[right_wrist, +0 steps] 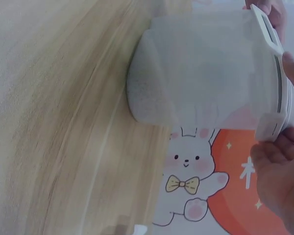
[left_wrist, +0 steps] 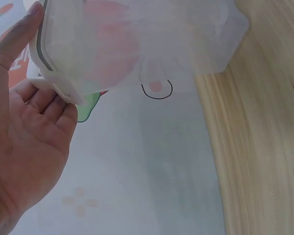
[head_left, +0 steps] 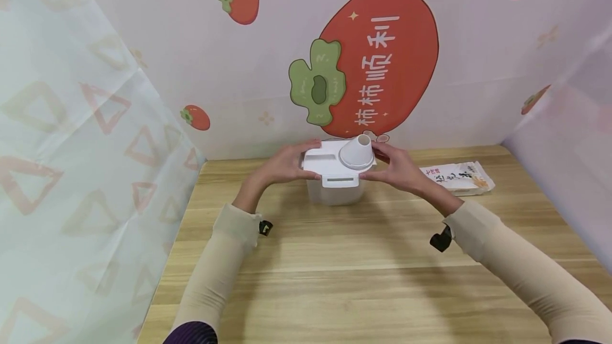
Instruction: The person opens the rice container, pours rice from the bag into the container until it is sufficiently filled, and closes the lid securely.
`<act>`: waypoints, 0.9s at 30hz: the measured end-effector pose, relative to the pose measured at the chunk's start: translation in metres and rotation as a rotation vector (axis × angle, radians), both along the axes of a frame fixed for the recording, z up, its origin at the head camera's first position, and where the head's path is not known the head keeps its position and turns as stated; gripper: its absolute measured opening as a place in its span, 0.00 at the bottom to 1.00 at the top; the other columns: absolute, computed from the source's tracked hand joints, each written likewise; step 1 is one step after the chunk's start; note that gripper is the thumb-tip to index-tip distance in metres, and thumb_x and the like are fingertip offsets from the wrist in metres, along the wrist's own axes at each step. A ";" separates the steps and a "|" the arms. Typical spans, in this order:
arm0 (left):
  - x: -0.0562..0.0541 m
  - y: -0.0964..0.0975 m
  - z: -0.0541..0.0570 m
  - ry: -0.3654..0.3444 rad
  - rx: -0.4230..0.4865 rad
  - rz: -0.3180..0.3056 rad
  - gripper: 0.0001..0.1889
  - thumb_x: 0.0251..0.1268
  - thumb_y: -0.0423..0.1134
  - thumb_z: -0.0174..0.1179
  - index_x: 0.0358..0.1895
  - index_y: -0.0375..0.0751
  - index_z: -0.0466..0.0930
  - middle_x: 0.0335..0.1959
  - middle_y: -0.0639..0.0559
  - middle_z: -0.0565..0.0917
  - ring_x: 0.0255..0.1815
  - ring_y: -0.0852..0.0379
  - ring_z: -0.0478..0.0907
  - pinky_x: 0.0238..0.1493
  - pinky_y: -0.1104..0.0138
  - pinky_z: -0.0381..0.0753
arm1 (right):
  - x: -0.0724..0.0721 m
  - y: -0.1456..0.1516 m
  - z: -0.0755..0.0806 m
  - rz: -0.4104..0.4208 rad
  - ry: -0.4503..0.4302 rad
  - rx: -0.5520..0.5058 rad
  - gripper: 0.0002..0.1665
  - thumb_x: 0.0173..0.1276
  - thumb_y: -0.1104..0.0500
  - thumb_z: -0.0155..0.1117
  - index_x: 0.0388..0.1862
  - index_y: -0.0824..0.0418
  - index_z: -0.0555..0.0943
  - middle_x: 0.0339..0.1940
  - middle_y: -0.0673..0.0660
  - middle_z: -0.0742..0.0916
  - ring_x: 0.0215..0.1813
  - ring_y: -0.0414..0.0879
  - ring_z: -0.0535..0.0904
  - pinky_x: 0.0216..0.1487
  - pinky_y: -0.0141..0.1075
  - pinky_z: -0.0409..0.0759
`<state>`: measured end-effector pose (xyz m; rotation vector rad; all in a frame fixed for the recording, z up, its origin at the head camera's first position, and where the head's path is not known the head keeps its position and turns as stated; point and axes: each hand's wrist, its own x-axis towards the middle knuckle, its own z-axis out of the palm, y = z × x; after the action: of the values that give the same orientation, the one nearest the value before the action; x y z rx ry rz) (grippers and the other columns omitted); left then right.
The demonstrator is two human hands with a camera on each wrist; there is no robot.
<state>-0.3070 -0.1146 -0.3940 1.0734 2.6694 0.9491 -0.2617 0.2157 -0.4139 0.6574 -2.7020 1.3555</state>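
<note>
A translucent plastic storage container [head_left: 334, 195] with a white lid [head_left: 319, 164] stands on the table near the back wall. On the lid's right half rises a white cone-shaped spout [head_left: 356, 153], and a slotted flap [head_left: 340, 180] juts from its front edge. My left hand [head_left: 286, 164] grips the lid's left end, thumb at the front edge. In the left wrist view, that hand's fingers [left_wrist: 51, 105] curl at the side latch. At the right end my right hand [head_left: 398, 168] holds the lid the same way, fingertips by the other latch [right_wrist: 270, 127].
A white packet [head_left: 459, 178] with printed lettering lies on the wooden table [head_left: 334, 280], right of the container. Behind stands a wall [head_left: 268, 68] printed with persimmons and, in the right wrist view, a rabbit. Patterned sheets hang along both sides.
</note>
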 end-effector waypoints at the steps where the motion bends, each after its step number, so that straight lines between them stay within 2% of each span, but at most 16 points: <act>1: 0.000 0.000 0.000 0.004 -0.005 -0.003 0.49 0.56 0.53 0.81 0.79 0.40 0.69 0.81 0.48 0.69 0.81 0.49 0.66 0.80 0.55 0.65 | 0.000 0.002 0.000 0.016 -0.015 -0.014 0.56 0.57 0.57 0.87 0.79 0.69 0.69 0.76 0.67 0.77 0.75 0.64 0.75 0.74 0.54 0.74; 9: 0.004 0.002 0.004 0.038 -0.009 -0.030 0.50 0.59 0.52 0.80 0.81 0.37 0.66 0.82 0.44 0.67 0.84 0.50 0.61 0.83 0.60 0.59 | -0.003 0.009 -0.001 0.105 -0.053 -0.068 0.55 0.58 0.64 0.85 0.80 0.71 0.66 0.79 0.67 0.74 0.77 0.66 0.72 0.76 0.52 0.71; 14: 0.015 0.008 0.013 0.097 -0.037 -0.019 0.49 0.63 0.54 0.76 0.81 0.33 0.64 0.82 0.39 0.66 0.84 0.46 0.60 0.84 0.58 0.57 | -0.007 0.013 -0.002 0.109 -0.069 -0.079 0.54 0.58 0.66 0.84 0.80 0.72 0.66 0.79 0.68 0.73 0.77 0.67 0.72 0.74 0.52 0.71; 18: 0.026 0.015 0.020 0.155 -0.088 0.005 0.49 0.65 0.55 0.75 0.81 0.33 0.63 0.83 0.39 0.64 0.85 0.44 0.58 0.85 0.56 0.56 | -0.010 0.018 -0.004 0.104 -0.089 -0.097 0.53 0.60 0.65 0.84 0.81 0.69 0.67 0.79 0.67 0.74 0.76 0.66 0.73 0.72 0.39 0.75; 22: 0.033 0.020 0.019 0.198 -0.145 0.024 0.49 0.67 0.57 0.73 0.82 0.34 0.62 0.84 0.41 0.62 0.85 0.45 0.57 0.85 0.55 0.55 | -0.011 0.022 -0.010 0.102 -0.113 -0.148 0.51 0.62 0.65 0.82 0.81 0.67 0.68 0.79 0.66 0.74 0.76 0.65 0.74 0.67 0.28 0.77; 27: 0.039 0.025 0.012 0.254 -0.177 0.041 0.49 0.67 0.58 0.72 0.82 0.34 0.62 0.85 0.42 0.62 0.85 0.46 0.57 0.85 0.56 0.53 | -0.012 0.025 -0.019 0.086 -0.142 -0.202 0.48 0.64 0.67 0.80 0.80 0.67 0.68 0.78 0.66 0.76 0.73 0.61 0.78 0.67 0.36 0.80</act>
<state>-0.2683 -0.0899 -0.3823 1.1738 2.9198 0.6020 -0.2741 0.2405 -0.4327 0.6894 -2.6176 1.7304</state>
